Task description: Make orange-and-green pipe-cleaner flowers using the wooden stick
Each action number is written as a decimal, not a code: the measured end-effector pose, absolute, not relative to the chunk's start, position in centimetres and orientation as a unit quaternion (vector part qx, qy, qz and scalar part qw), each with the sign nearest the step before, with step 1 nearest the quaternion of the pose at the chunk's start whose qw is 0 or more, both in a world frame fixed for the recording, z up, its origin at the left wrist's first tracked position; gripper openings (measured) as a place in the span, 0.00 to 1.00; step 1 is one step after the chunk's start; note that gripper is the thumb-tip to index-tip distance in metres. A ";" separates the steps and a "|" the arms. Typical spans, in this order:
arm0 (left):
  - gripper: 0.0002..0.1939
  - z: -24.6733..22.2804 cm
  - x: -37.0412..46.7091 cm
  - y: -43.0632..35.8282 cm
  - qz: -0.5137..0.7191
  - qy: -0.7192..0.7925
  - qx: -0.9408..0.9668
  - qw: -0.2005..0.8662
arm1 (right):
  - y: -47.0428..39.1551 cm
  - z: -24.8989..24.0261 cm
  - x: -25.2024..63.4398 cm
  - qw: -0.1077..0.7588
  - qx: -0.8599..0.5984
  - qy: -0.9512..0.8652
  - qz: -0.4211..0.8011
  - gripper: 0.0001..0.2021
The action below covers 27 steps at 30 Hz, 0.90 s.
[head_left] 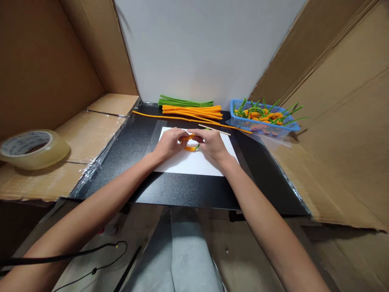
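Observation:
Over a white sheet of paper [188, 165], my left hand [170, 142] and my right hand [213, 144] meet with fingers curled. Both grip a bent orange pipe cleaner [191, 138] between their fingertips; part of it is hidden by the fingers. Just below, a coiled orange pipe cleaner piece [190, 149] with a bit of green at its right end shows against the paper. Whether it joins the held part I cannot tell. A thin wooden stick [214, 129] lies behind my right hand, near the paper's far edge.
Bundles of green pipe cleaners [185, 101] and orange pipe cleaners [192, 111] lie at the back. A blue basket [264, 126] at right holds several orange-and-green pieces. A tape roll [34, 148] rests on cardboard at left. Cardboard walls flank the black table [121, 150].

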<state>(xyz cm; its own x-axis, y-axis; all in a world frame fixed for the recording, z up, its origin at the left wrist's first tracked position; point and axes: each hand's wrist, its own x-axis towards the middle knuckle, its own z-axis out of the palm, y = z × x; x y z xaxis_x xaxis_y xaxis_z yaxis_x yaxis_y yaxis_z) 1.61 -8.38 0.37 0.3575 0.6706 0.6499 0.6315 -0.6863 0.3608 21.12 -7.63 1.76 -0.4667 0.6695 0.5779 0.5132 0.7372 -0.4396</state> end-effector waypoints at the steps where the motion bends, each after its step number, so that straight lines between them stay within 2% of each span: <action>1: 0.05 0.5 1.6 -8.4 0.413 0.399 0.818 0.038 | -7.7 1.8 21.0 0.394 -0.356 -0.841 0.106 0.19; 5: 0.11 1.1 1.4 -8.6 0.446 0.428 0.775 0.128 | -7.7 2.0 20.8 0.476 -0.418 -0.764 0.122 0.14; 9: 0.14 1.3 1.1 -8.4 0.407 0.451 0.785 0.124 | -7.3 1.7 21.1 0.510 -0.441 -0.717 0.177 0.13; 15: 0.12 0.5 1.1 -7.8 0.404 0.470 0.780 0.090 | -6.5 1.1 21.7 0.456 -0.471 -0.720 0.228 0.13; 19: 0.08 0.5 0.1 -7.1 0.393 0.458 0.795 0.060 | -6.3 1.3 23.0 0.413 -0.486 -0.758 0.138 0.08; 23: 0.08 0.6 -2.8 -5.6 0.441 0.485 0.755 0.000 | -5.4 1.3 25.7 0.425 -0.556 -0.713 0.041 0.07; 27: 0.08 0.1 -4.6 -4.6 0.379 0.514 0.769 0.040 | -5.1 1.0 26.8 0.379 -0.579 -0.722 0.021 0.07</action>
<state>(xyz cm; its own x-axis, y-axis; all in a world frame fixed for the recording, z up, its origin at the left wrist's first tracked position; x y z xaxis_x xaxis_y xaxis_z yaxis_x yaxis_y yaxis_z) -4.61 -4.63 0.12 0.1849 0.8201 0.5415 0.7598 -0.4688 0.4504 26.76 -5.14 0.97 -0.0439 0.8516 0.5223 0.8195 0.3297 -0.4687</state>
